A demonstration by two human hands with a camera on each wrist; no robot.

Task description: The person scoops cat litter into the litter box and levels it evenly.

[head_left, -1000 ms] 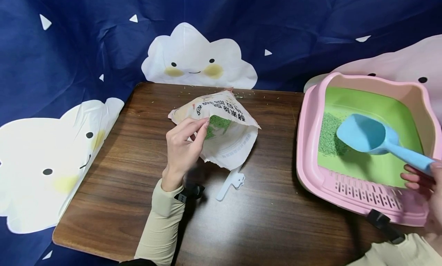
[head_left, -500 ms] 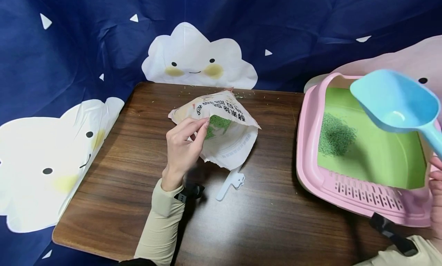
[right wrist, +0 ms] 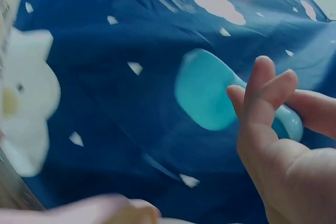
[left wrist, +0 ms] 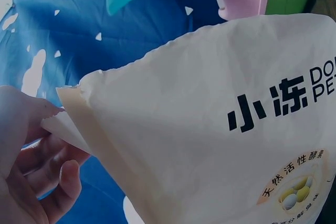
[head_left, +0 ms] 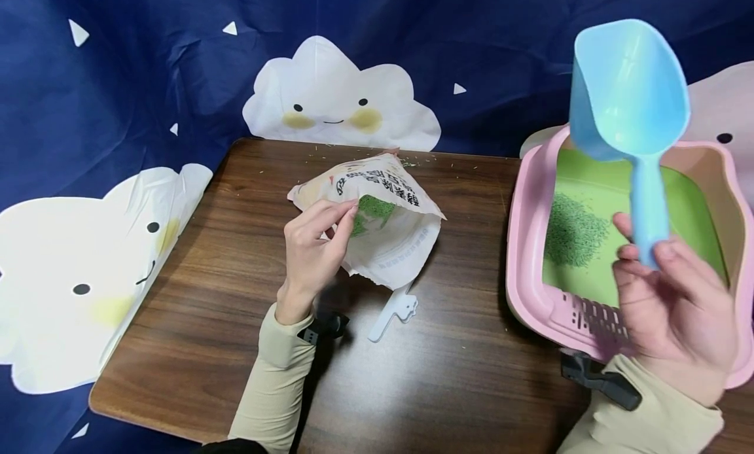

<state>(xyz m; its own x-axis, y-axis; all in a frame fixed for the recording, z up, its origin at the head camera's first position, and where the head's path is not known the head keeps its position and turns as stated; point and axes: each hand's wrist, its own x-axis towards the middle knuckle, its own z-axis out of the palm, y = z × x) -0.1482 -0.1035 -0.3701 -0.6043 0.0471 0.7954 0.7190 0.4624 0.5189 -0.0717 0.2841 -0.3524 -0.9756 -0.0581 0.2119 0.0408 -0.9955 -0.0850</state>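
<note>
My left hand (head_left: 318,251) pinches the torn rim of a white paper bag (head_left: 406,244) printed with dark characters, holding its mouth open; green pellets (head_left: 377,209) show inside. In the left wrist view the bag (left wrist: 184,93) fills most of the picture beside the fingers. My right hand (head_left: 677,303) grips a light blue scoop (head_left: 633,87) by its handle, raised bowl-up above the litter box. No pellets show in the bowl. A pink litter box (head_left: 521,244) with a green floor stands below it, a heap of green pellets (head_left: 574,235) at its left side.
A flat pale cat-shaped tool (head_left: 393,313) lies partly by the bag's lower edge on the brown wooden table (head_left: 194,310). Scattered pellets lie along the table's back edge. A blue curtain (head_left: 177,68) with cloud prints hangs behind.
My right hand has lifted the scoop up from the litter box, swung right, then come back left with the bowl turned upward. The left hand and bag have stayed still.
</note>
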